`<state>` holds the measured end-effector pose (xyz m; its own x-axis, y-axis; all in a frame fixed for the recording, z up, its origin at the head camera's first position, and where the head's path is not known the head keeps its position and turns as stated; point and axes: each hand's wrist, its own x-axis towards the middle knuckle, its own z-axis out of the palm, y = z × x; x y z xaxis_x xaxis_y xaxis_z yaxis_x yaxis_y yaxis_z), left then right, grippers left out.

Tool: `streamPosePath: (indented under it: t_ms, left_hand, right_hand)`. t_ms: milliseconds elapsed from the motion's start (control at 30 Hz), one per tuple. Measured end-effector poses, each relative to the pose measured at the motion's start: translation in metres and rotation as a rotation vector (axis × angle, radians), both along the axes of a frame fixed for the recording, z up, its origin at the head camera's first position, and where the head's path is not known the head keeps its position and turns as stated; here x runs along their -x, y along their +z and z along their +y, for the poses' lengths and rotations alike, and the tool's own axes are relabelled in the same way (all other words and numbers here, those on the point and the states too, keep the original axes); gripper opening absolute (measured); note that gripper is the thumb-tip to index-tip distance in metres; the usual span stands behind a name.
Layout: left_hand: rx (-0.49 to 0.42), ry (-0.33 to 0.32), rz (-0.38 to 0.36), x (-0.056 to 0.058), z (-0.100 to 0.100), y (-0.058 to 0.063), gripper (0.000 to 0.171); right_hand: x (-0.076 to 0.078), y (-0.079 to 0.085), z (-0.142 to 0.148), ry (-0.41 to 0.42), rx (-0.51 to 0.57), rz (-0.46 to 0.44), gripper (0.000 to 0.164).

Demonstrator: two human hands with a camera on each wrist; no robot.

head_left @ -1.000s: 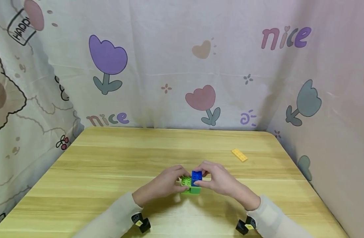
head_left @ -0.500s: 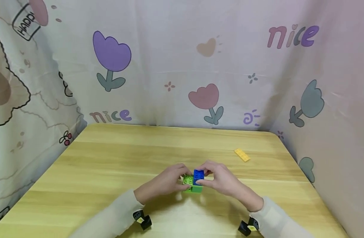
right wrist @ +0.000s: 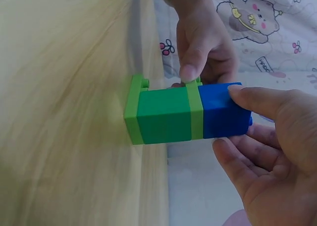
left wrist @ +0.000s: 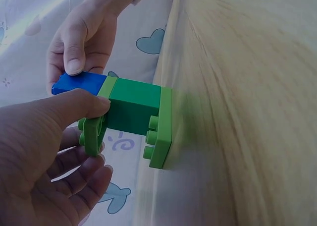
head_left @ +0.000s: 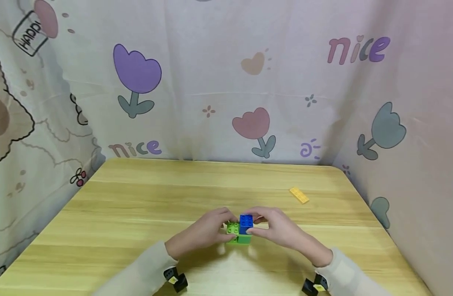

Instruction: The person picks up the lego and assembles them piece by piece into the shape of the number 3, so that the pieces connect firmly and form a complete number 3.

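A small stack of toy building bricks stands on the wooden table [head_left: 167,197], near its middle. At the bottom lies a light green plate [left wrist: 163,129] with a dark green brick [right wrist: 163,116] on it. A second light green plate [head_left: 232,228] lies above that and juts out to the left. On top, at the right, sits a blue brick [right wrist: 220,109]. My left hand [head_left: 209,228] pinches the jutting end of the upper plate between thumb and fingers. My right hand [head_left: 282,228] holds the blue brick loosely, thumb on its near side and fingertips at the far side.
A flat yellow plate [head_left: 299,195] lies on the table, behind and to the right of the stack. A printed curtain [head_left: 197,74] hangs along the back and both sides of the table.
My right hand has shifted slightly right, its fingers looser, and more of the blue brick shows. My left hand keeps its grip on the upper plate. The head view has tilted a little.
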<state>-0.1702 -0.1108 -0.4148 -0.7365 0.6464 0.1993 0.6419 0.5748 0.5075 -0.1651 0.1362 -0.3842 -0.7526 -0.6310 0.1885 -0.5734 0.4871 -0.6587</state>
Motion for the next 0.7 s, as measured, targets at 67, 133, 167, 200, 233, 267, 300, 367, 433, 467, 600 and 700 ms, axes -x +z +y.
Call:
streamPosePath:
  t_ms: [67,133,167,200,233,267,300,367,433,467,600,700]
  left_hand:
    - [-0.002,0.003,0.001,-0.0001,0.0007,0.0003,0.034]
    - [-0.006,0.003,0.003,-0.0005,0.0011,0.0005,0.034]
    - [-0.007,0.003,0.005,-0.0007,0.0011,0.0005,0.034]
    - [-0.009,0.003,0.009,-0.0009,0.001,0.0004,0.033]
    - [-0.007,0.002,0.01,-0.0011,0.0011,0.0001,0.033]
    - [-0.006,0.002,0.009,-0.0014,0.0012,0.0001,0.033]
    - [-0.007,0.001,0.006,-0.0015,0.0011,0.0,0.033]
    - [-0.008,0.001,0.001,-0.0017,0.0007,0.0003,0.033]
    - [-0.005,0.002,0.0,-0.0017,0.0004,0.0007,0.034]
    - [-0.005,0.002,0.002,-0.0016,0.0002,0.001,0.035]
    - [-0.001,0.011,0.01,-0.0012,0.0004,0.0019,0.04]
    - [-0.012,0.027,-0.015,-0.0014,0.0011,0.0037,0.046]
  right_hand:
    - [-0.0001,-0.0004,0.0022,-0.008,0.008,-0.016,0.041]
    - [-0.0006,-0.0012,0.004,-0.019,0.007,-0.009,0.042]
    - [-0.0008,-0.0015,0.0047,-0.023,0.006,0.001,0.042]
    - [-0.0008,-0.0018,0.0051,-0.023,0.004,0.015,0.043]
    - [-0.0013,-0.0021,0.0057,-0.026,0.003,0.018,0.043]
    - [-0.0018,-0.0022,0.0063,-0.029,0.003,0.022,0.043]
    - [-0.0022,-0.0021,0.0067,-0.031,0.003,0.027,0.043]
    - [-0.0026,-0.0014,0.0072,-0.034,0.006,0.032,0.043]
    - [-0.0027,-0.0004,0.0077,-0.039,0.005,0.032,0.042]
    - [-0.0026,0.0,0.008,-0.039,0.004,0.033,0.042]
    - [-0.0021,0.0001,0.0093,-0.042,0.003,0.037,0.041]
    - [-0.0016,-0.0001,0.0104,-0.04,0.005,0.037,0.041]
